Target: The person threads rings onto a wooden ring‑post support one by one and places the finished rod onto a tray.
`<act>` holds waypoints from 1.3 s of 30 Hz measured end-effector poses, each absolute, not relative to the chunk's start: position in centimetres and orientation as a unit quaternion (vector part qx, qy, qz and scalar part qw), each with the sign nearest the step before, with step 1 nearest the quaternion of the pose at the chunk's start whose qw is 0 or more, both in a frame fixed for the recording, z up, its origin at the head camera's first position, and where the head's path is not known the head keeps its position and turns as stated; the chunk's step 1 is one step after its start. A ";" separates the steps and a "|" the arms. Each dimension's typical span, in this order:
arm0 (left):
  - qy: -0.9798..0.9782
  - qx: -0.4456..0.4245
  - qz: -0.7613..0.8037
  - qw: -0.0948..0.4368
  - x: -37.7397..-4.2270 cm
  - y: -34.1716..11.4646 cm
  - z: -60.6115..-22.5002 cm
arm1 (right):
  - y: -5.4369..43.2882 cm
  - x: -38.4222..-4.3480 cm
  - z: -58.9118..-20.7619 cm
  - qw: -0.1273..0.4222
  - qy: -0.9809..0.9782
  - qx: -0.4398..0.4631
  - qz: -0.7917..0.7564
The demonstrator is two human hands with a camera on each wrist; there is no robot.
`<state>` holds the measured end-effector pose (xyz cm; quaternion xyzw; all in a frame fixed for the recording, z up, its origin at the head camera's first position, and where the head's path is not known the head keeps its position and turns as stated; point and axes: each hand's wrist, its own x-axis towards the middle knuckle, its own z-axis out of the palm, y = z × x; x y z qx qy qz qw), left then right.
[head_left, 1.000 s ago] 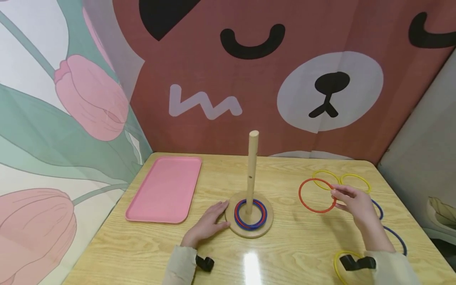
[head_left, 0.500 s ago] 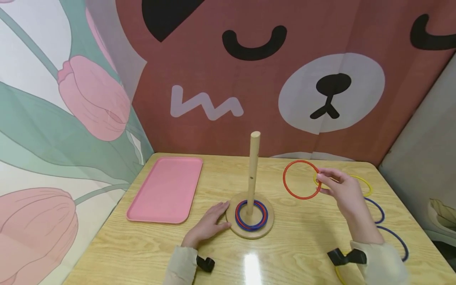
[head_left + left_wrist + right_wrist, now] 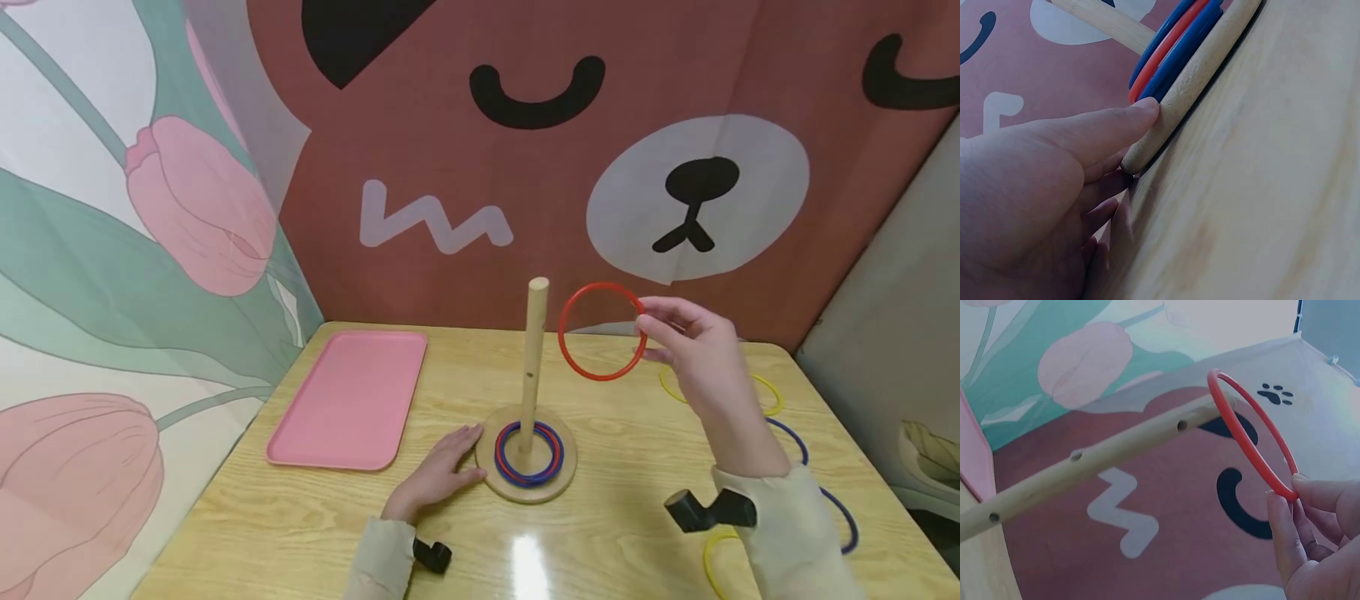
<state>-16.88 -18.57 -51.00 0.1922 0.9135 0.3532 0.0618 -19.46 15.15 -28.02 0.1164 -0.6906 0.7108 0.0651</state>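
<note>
My right hand (image 3: 701,354) pinches the side of a red ring (image 3: 561,332), raised upright just right of the peg's upper part. In the right wrist view the ring (image 3: 1244,442) stands tilted near the top end of the wooden peg (image 3: 1116,450), apparently not around it. The peg (image 3: 533,358) rises from a round wooden base (image 3: 566,467). Blue and red rings (image 3: 529,479) lie stacked around its foot. My left hand (image 3: 435,475) rests on the table, its extended fingers and thumb touching the base's left rim. Up close, the thumb (image 3: 1110,128) presses that rim beside the stacked rings.
A pink tray (image 3: 345,400) lies at the left of the table. Over on the right are yellow rings (image 3: 777,396) and blue rings (image 3: 849,525), partly behind my right arm. Another yellow ring (image 3: 708,562) lies near the front. A printed cloth (image 3: 420,283) hangs behind the table.
My right hand has lifted the red ring and carried it leftward, from above the right side of the table to beside the peg's top. My left hand stays at the base.
</note>
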 end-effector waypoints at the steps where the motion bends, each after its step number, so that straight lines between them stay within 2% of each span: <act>1: 0.914 0.192 0.352 0.062 -16.9 -18.6 -51.0 | 14.7 -19.5 -27.6 0.066 -0.691 0.116 0.710; 8: 0.914 0.190 0.354 0.065 -16.9 -18.6 -51.0 | 12.1 -20.4 -25.7 0.055 -0.703 0.133 0.697; 14: 0.915 0.189 0.350 0.064 -17.0 -18.5 -50.9 | 10.4 -21.5 -25.6 0.031 -0.693 0.130 0.709; 39: 0.914 0.196 0.349 0.061 -16.9 -18.5 -50.8 | 10.1 -21.6 -32.3 -0.028 -0.731 0.073 0.677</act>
